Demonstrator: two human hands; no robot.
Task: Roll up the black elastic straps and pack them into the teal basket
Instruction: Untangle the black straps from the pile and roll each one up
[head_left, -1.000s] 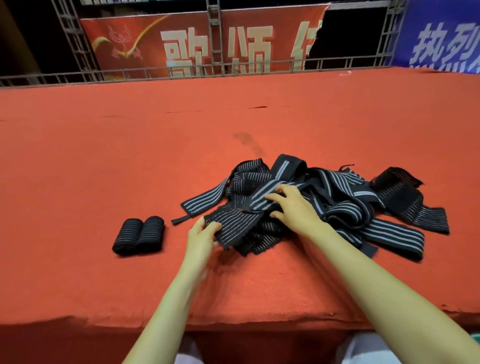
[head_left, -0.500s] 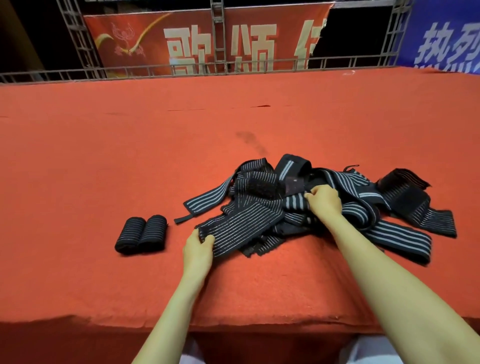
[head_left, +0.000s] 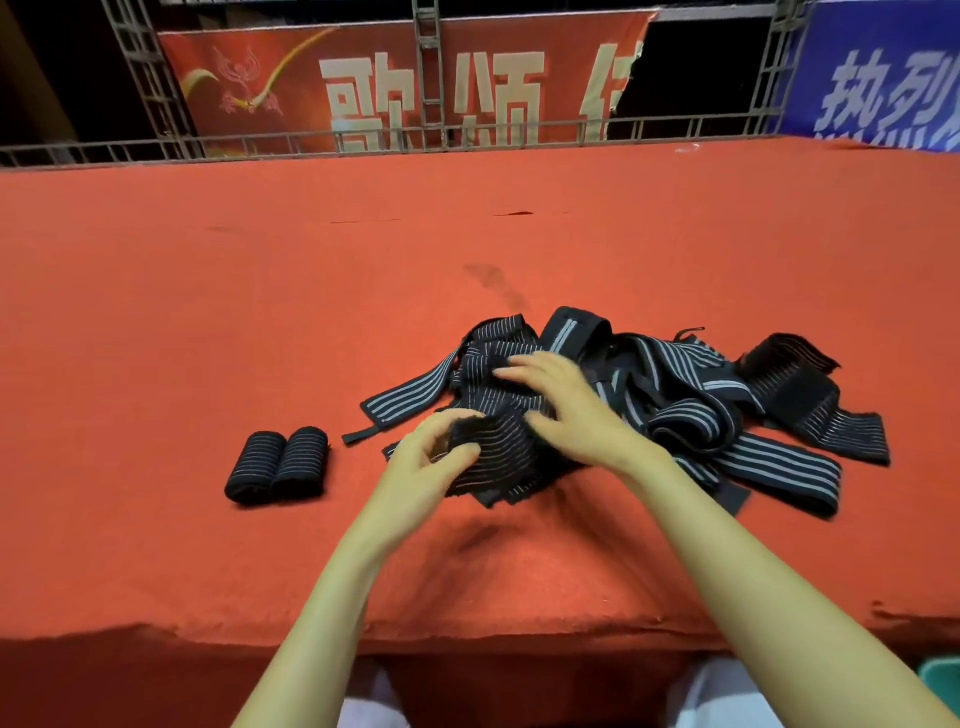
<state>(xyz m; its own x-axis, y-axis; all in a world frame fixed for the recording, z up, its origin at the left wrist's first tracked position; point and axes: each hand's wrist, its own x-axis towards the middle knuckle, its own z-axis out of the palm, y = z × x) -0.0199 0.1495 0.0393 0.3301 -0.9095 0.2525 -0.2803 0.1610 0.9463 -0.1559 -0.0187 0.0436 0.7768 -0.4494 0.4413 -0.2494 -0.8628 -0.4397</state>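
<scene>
A tangled heap of black elastic straps (head_left: 691, 410) with grey stripes lies on the red cloth in front of me. My left hand (head_left: 421, 462) pinches the near end of one strap (head_left: 498, 447) at the heap's left side, the end curled over between thumb and fingers. My right hand (head_left: 566, 405) lies over the same strap just behind, fingers spread and fairly straight, blurred by motion. Two rolled straps (head_left: 278, 465) lie side by side to the left of the heap. A teal corner of the basket (head_left: 943, 686) shows at the bottom right, below the table edge.
The red cloth-covered table (head_left: 260, 312) stretches far back to a metal truss rail (head_left: 467, 135) with red and blue banners behind. The table's front edge runs just below my forearms. My white-clad knees show under it.
My right hand has come back left from the heap's middle onto the strap beside my left hand. My left hand has lifted and curled the strap's end over.
</scene>
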